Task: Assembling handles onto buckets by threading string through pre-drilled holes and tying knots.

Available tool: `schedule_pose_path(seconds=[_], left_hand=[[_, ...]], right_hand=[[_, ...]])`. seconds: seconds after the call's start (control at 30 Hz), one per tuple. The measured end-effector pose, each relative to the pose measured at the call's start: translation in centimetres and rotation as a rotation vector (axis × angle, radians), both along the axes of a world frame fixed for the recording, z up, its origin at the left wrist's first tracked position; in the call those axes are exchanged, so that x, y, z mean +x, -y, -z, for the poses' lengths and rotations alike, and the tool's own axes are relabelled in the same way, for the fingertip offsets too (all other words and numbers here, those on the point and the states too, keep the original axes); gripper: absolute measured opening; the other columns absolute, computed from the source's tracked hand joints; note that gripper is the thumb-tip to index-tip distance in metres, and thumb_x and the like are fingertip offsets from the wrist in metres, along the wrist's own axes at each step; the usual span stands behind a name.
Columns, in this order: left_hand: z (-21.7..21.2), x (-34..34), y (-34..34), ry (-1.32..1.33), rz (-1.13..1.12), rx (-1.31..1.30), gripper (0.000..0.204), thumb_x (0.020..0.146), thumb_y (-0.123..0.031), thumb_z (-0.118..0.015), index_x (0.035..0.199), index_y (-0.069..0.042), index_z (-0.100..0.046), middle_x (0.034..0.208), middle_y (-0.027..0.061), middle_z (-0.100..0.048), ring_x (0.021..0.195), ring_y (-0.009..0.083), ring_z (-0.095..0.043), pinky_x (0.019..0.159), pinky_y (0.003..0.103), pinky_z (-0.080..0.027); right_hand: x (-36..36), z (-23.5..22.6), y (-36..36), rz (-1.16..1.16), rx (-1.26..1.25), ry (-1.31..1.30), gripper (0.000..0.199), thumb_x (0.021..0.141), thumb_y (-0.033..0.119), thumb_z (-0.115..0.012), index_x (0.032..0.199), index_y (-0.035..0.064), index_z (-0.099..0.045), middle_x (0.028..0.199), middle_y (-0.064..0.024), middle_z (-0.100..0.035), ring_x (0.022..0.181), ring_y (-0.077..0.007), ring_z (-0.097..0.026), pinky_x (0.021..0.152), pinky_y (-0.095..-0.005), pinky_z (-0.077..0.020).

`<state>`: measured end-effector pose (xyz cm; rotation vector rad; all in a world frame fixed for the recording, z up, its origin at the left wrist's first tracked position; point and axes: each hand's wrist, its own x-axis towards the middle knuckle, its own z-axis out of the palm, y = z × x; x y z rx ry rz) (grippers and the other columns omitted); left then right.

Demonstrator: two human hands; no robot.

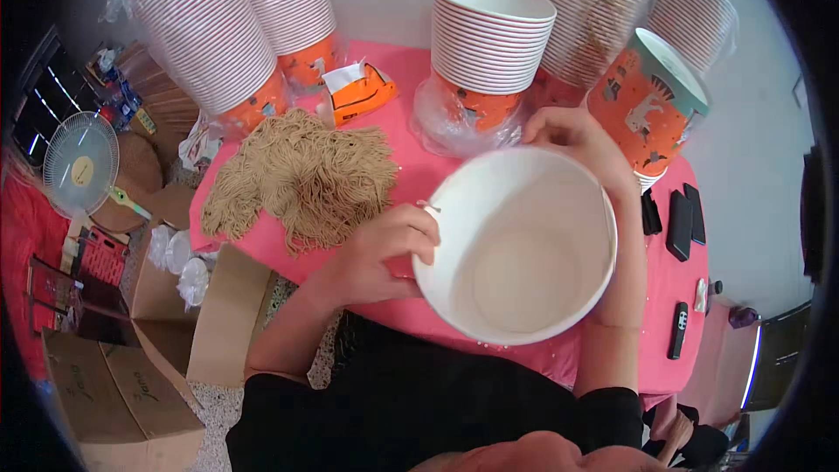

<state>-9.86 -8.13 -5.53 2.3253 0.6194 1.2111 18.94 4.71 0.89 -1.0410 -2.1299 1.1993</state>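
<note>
A large paper bucket (524, 253), white inside, is tilted so that its mouth faces me. My left hand (398, 245) grips its left rim, with the thumb below and the fingers curled on top. A short bit of cord (428, 207) pokes out at the rim beside those fingers. Beyond the far rim, my right hand (581, 144) has its fingers bent together at the bucket's outer side. The bucket partly covers that hand, and whatever its fingertips pinch is hidden. Left of the bucket lies a heap of tan cords (306, 175).
Tall stacks of buckets (205, 26) line the pink table's (411, 175) back, with a shorter stack (492, 35) in the middle. An orange printed bucket (647, 105) stands right. Phones (679, 225) and a remote (678, 330) lie rightward. Cardboard boxes (114, 385) and a fan (80, 164) stand left.
</note>
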Motion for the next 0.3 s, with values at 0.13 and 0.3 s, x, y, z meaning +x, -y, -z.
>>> schedule_pose_path(seconds=[0.13,0.3], left_hand=[[1.4,-2.1,-0.7,0.312,-0.132,-0.153,0.038,0.062,-0.005,-0.086,0.087,-0.008,-0.058,0.107,0.0072,-0.055,0.103,0.0187,-0.055,0.082,0.034,-0.048],[5.3,-2.8,-3.6,0.721,-0.057,-0.381,0.05,0.084,-0.008,-0.074,0.127,-0.007,-0.049,0.126,0.0085,-0.047,0.115,0.0171,-0.05,0.09,0.036,-0.053]], right_hand=[[-0.1,2.1,-2.0,-0.377,0.103,-0.211,0.029,0.085,0.008,-0.07,0.111,-0.0016,-0.064,0.103,0.0,-0.069,0.094,-0.0068,-0.056,0.085,-0.0292,-0.0486],[-0.4,3.7,-0.9,-0.233,-0.247,-0.339,0.042,0.091,0.014,-0.066,0.13,0.0052,-0.057,0.119,-0.0004,-0.064,0.105,-0.0084,-0.057,0.095,-0.0287,-0.0459]])
